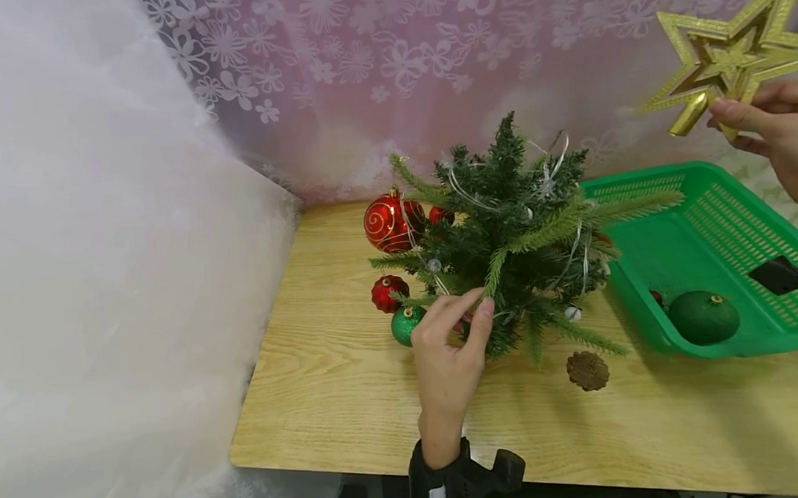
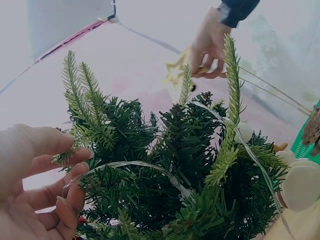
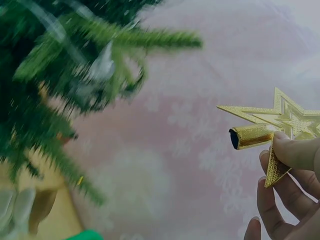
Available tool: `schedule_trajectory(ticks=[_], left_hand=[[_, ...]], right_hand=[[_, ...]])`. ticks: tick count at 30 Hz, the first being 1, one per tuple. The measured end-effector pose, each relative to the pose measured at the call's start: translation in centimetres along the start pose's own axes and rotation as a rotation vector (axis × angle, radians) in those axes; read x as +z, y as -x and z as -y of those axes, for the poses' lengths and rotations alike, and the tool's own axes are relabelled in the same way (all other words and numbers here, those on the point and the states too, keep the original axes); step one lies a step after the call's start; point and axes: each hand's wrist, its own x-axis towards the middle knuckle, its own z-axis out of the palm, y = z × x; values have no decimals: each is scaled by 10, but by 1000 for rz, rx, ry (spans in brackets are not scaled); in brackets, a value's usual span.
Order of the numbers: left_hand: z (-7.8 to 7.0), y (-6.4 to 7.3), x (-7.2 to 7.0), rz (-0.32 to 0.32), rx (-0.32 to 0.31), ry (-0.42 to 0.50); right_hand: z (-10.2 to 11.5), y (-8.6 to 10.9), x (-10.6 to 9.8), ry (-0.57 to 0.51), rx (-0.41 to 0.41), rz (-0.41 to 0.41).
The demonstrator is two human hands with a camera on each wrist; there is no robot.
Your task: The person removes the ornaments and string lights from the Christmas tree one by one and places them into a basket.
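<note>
Gold star [image 1: 729, 60] in the pinch of right fingers [image 3: 290, 195] (left fingers [image 1: 454, 311] likewise, round a green sprig [image 1: 496, 272])

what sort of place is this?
Likely an indoor tabletop set up for Christmas decorating: a small artificial tree on a wooden table, a gold star, and a flower-patterned backdrop behind.
</note>
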Motion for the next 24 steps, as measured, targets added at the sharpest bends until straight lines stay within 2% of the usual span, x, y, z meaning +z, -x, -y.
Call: schedule_trajectory(ticks=[1, 3, 5, 7, 10, 12, 13, 16, 19, 22, 24], left_hand=[[0, 1, 0, 5, 0, 1], [-1, 1, 1, 12, 5, 0], [-1, 2, 1, 16, 6, 0], [-1, 2, 1, 15, 9, -4], [-1, 2, 1, 14, 3, -10], [-1, 3, 0, 18, 0, -17], [-1, 3, 0, 22, 0, -20], [-2, 3, 0, 34, -1, -25], [-3, 2, 0, 39, -3, -27], [-2, 1, 0, 37, -1, -31], [-2, 0, 0, 36, 3, -35]], right_hand=[[-6, 0, -9, 19, 13, -15], [-20, -1, -28, 125, 48, -49], [-43, -2, -55, 184, 54, -5], [-59, 4, -68, 322, 99, 8], [-78, 22, -74, 575, 190, 71], [-80, 40, -63, 774, 293, 81], [-83, 48, -60, 826, 321, 103], [-91, 66, -59, 901, 376, 184], [-105, 72, -71, 935, 421, 247], [-128, 67, -95, 945, 490, 304], [-160, 60, -124, 969, 502, 290]])
